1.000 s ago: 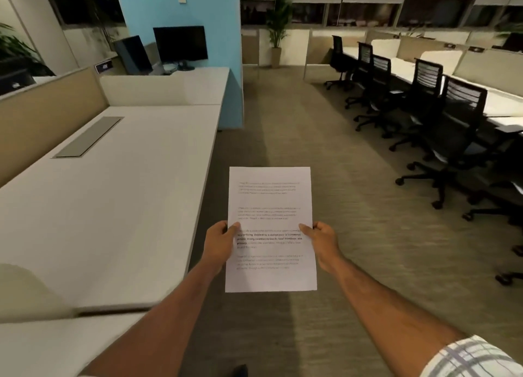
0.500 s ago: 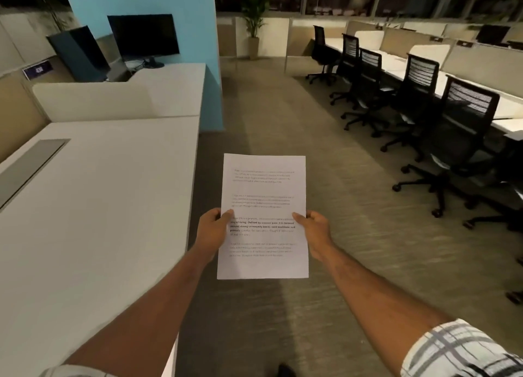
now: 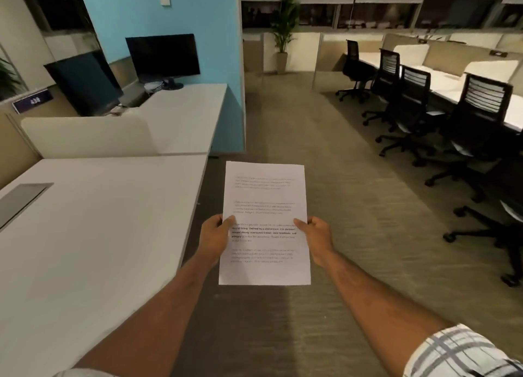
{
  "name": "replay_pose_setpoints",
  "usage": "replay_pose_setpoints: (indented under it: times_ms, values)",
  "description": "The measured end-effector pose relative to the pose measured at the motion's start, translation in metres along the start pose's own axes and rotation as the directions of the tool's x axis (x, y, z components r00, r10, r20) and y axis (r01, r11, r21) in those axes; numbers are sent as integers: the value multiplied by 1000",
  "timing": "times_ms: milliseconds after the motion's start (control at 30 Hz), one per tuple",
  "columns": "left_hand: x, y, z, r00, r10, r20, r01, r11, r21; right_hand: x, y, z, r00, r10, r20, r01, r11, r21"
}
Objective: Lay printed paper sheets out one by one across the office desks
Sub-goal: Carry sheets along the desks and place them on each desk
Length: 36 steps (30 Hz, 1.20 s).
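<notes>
I hold printed white paper sheets point(image 3: 264, 204) upright in front of me, over the carpeted aisle. My left hand point(image 3: 215, 235) pinches the left edge at mid height, thumb on the printed face. My right hand point(image 3: 317, 235) pinches the right edge the same way. How many sheets are in the stack cannot be told. A long white desk point(image 3: 93, 235) runs along my left, its edge just left of the paper. A second white desk point(image 3: 186, 116) lies beyond it.
Two dark monitors point(image 3: 162, 56) stand on the far desk by a blue pillar point(image 3: 198, 14). A low cream divider point(image 3: 85, 136) separates the desks. Black office chairs point(image 3: 481, 116) line the desks on the right. A potted plant point(image 3: 283, 28) stands at the aisle's end.
I have walked forward along the aisle; the desks, monitors and chairs have come closer. Both hands keep the same hold on the paper.
</notes>
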<state>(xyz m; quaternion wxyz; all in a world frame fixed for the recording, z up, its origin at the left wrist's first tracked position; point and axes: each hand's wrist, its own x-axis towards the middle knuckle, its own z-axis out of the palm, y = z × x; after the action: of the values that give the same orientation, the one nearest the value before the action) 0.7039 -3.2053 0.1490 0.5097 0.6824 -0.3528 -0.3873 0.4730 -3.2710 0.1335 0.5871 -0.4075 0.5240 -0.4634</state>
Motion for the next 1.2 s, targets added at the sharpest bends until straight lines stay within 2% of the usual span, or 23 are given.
replay_pose_setpoints:
  times_ms: [233,433,867,1200]
  values:
    - [136,25,19,1000,-7,-30,7,1000,15,147,-28,44,998,16,69,-15,1000,-13]
    - [277,43,32,998,28,-57,-28,1000,13,279,-41,95,998,-13,62,15,999,-38]
    - [553,102,55,999,35,-39,-34,999,7,531,-105,191,999,25,41,-22,998,-63]
    - [750,131,97,993,-8,-116,-1,997,-72,756,-138,255,993,22,118,-11,996,-94]
